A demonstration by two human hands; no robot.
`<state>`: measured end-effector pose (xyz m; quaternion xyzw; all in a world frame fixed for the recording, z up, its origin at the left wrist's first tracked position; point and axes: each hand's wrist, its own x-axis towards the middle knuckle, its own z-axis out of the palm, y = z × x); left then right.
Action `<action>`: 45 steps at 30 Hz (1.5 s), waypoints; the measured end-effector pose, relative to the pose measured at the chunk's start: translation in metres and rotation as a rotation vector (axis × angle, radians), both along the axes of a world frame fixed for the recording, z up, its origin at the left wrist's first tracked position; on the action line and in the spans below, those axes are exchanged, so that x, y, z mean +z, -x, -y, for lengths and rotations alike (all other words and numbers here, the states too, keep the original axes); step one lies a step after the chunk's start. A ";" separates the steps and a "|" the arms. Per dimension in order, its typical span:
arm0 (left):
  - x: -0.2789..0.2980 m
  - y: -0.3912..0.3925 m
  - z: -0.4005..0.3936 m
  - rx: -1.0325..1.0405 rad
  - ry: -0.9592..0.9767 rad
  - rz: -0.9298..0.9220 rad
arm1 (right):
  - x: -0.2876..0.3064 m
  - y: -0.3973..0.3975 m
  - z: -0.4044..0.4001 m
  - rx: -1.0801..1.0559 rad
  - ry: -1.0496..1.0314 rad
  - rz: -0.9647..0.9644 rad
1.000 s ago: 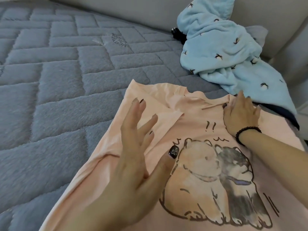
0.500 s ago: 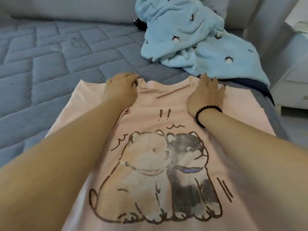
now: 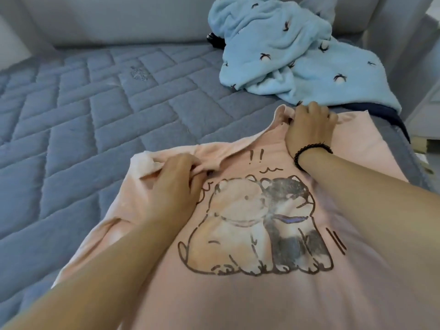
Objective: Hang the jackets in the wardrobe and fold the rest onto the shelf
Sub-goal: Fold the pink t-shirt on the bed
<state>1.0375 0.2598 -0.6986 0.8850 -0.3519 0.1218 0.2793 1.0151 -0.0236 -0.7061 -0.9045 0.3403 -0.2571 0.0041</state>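
Pink shirt (image 3: 273,294) spread print-up on the bed (image 3: 83,139), filling 6 o'clock. Left hand (image 3: 176,186) pinching bunched shoulder cloth at 9 o'clock of the print. Right hand (image 3: 309,129), fingers curled, gripping the collar edge at 1 o'clock. Blue fleece (image 3: 297,51) heaped at 12 o'clock, just beyond the collar.

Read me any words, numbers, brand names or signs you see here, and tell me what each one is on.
"!!": two hand-drawn exclamation marks on the pink T-shirt, above the cartoon print of two dogs.
Embroidered emblem on the grey quilted mattress: too blurred to tell whether it holds any letters.
Light blue fleece garment: only a small repeated motif, no text.
No other words, numbers or brands are legible.
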 end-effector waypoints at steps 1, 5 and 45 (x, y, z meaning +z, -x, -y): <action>-0.006 -0.005 -0.002 0.013 0.034 -0.032 | 0.002 0.001 -0.002 0.004 0.020 -0.002; -0.007 -0.009 -0.001 0.023 0.008 0.072 | 0.020 0.033 -0.016 0.146 0.067 0.024; 0.028 0.318 -0.308 -0.633 -0.459 0.414 | 0.083 0.536 -0.292 -0.416 -1.064 0.279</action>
